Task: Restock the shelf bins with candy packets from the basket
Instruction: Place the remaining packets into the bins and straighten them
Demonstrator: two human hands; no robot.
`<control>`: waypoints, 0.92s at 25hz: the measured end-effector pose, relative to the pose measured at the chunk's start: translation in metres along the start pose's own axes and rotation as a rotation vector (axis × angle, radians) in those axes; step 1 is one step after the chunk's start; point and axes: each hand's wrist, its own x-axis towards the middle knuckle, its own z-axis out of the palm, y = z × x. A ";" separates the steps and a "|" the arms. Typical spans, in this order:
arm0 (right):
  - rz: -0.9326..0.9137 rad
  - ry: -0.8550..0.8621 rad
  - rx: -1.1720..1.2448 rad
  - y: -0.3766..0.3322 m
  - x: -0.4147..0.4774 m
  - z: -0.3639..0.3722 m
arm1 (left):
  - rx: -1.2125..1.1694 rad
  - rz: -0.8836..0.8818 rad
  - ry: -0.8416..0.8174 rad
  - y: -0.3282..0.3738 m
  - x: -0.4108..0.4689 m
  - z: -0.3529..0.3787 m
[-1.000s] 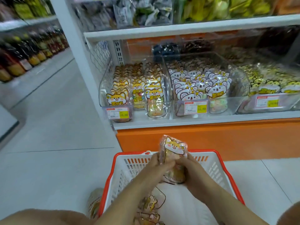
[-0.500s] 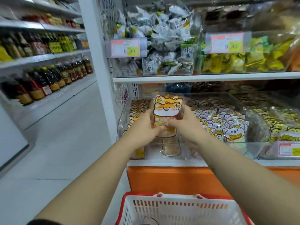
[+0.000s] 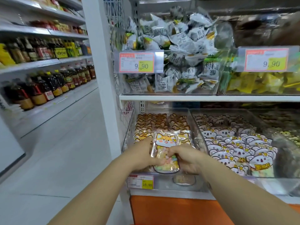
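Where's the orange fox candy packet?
Head view, centre: left hand and right hand grip the packet at the front of the clear plastic bin, left of white koala packets.

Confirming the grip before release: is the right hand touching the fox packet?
Touching. The head view shows the right hand pinching the fox packet at its lower right; the left hand grips its left side.

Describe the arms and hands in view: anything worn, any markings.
Both arms are bare to the frame edge; no sleeves show. The left hand and right hand wear no gloves, watch, bracelet or visible ring. A small dark mark sits on the right forearm near the wrist; too blurred to identify.
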 end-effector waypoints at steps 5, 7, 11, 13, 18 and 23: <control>-0.156 0.291 -0.301 0.010 0.006 -0.010 | 0.234 0.004 0.058 -0.025 0.003 0.018; -0.189 0.356 -0.483 0.011 0.004 -0.009 | 0.298 -0.004 0.123 -0.027 0.003 0.022; -0.177 0.363 -0.836 0.013 0.016 -0.001 | 0.330 -0.016 0.130 -0.025 0.000 0.023; -0.203 0.402 -0.929 0.016 0.021 0.001 | 0.354 -0.019 0.185 -0.018 -0.006 0.023; -0.313 0.476 -1.207 0.022 0.015 0.002 | 0.269 0.173 0.172 0.011 -0.009 0.027; -0.273 0.339 -1.324 -0.006 -0.006 -0.011 | 0.260 0.038 -0.238 0.017 0.004 0.042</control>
